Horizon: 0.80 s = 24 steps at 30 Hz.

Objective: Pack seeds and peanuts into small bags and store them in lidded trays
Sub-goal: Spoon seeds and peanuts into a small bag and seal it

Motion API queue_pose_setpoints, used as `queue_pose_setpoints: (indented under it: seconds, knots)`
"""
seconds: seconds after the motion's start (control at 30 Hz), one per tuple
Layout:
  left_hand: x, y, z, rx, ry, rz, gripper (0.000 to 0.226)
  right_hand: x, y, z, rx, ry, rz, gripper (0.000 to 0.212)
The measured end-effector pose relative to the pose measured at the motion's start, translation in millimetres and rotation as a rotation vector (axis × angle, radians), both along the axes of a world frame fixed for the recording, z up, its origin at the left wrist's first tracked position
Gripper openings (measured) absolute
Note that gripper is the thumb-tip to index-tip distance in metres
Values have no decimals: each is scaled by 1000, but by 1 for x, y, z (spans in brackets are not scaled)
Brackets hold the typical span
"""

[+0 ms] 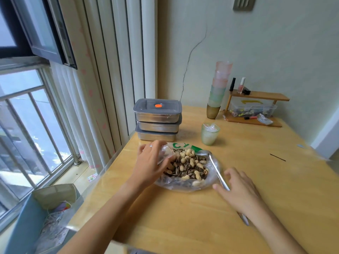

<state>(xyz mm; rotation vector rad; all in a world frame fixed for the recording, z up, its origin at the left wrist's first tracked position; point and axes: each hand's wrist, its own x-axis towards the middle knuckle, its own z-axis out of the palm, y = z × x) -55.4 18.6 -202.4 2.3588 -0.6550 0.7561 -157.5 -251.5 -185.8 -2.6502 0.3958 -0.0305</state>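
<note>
A wide clear plastic bag (pixel 183 186) lies open on the wooden table (pixel 183 220), holding a pile of striped sunflower seeds and peanuts in their shells (pixel 189 165). At the pile's left edge my left hand (pixel 148 162) pinches a small clear bag (pixel 166 153). A long metal spoon (pixel 215 167) rests across the right rim of the big bag. My right hand (pixel 238 189) lies over its handle with the fingers spread, not closed around it. Three steel trays with grey lids (pixel 157 118) stand stacked behind the pile.
A green glass cup (pixel 210 133) stands right of the trays. Stacked plastic cups (pixel 219 88) and a small wooden shelf (pixel 256 96) with bottles and a clear box sit at the back right. A thin black pin (pixel 278 157) lies at the right. A window and an open carton (pixel 53 197) are left.
</note>
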Motion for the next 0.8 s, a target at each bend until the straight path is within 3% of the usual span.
queue_pose_setpoints:
  seconds: [0.07, 0.2, 0.33, 0.43, 0.63, 0.73, 0.8]
  knots:
    - [-1, 8, -5, 8, 4, 8, 47, -15, 1, -3, -74, 48, -23, 50]
    - [-9, 16, -14, 26, -14, -17, 49, -27, 5, 5, -140, -56, -39, 20]
    - [-17, 16, -17, -2, -45, -21, 50, -31, 10, 36, -239, -237, -55, 31]
    - [-16, 15, -18, 9, -39, -14, 51, -26, 10, 66, -300, -327, -31, 29]
    - [-8, 17, -24, 44, 6, -19, 45, -1, -2, 112, 103, -288, -20, 28]
    - [-7, 17, -26, 46, 8, -25, 41, 13, -4, 116, 204, -480, -12, 23]
    - [-6, 17, -28, 44, 18, -32, 40, 22, 0, 107, 386, -571, -11, 22]
